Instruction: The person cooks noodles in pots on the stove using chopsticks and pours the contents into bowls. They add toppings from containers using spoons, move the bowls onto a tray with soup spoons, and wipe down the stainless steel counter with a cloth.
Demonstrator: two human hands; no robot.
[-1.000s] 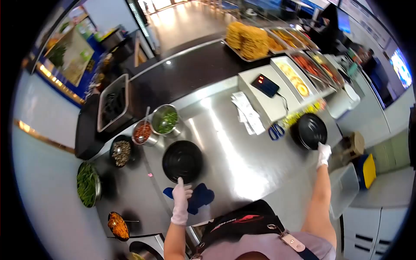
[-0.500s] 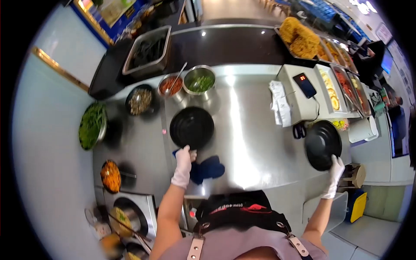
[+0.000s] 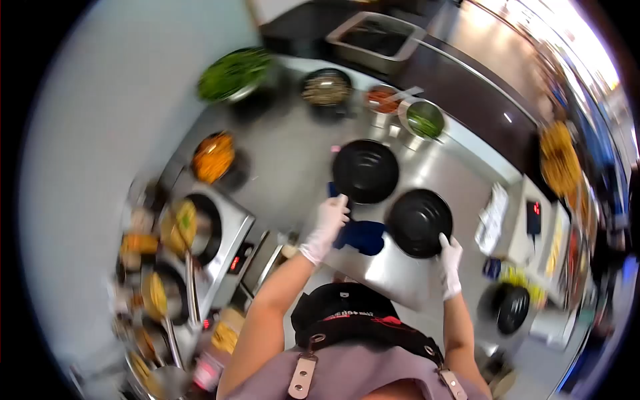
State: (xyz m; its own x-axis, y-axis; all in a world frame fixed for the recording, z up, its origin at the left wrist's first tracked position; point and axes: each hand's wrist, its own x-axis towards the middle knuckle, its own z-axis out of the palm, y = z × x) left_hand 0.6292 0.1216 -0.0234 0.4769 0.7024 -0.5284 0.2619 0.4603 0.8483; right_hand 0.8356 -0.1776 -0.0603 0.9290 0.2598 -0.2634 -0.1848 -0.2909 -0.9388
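Note:
My left hand, in a white glove, is closed on the near rim of a round black bowl at the middle of the steel counter. Beside it, to the right, is a second black bowl, its near right rim pinched by my gloved right hand. Both bowls look empty inside. A dark blue cloth lies just below the left bowl, partly behind my left hand. Motion blur softens the view.
Another black bowl is at the right. Along the back stand greens, a bowl of chopped brown food, a red-filled pot and a green-filled pot. Shredded orange food is left, above pans on burners.
My right hand has brought a black bowl left, close to the other bowl; a black bowl is still at the right. My left hand stays at its bowl. The view has turned left.

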